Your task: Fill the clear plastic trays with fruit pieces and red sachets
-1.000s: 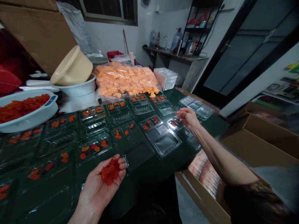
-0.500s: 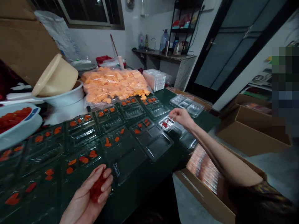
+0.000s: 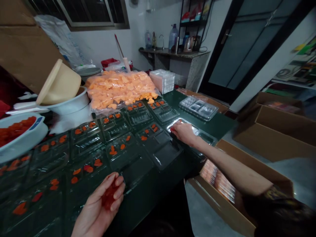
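Red pieces (image 3: 108, 196) sit in the left hand (image 3: 98, 207), its grip curled around them above the worktop's (image 3: 142, 204) near edge. Toward the right end, the right hand (image 3: 186, 133) reaches into a clear tray (image 3: 209, 139), fingertips at a red piece; whether that grip is closed on it cannot be determined. A bag of orange pieces (image 3: 120, 88) lies toward the far edge.

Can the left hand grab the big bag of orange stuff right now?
Probably not easily: the left hand is curled around red pieces, and clear trays lie between it and the bag.
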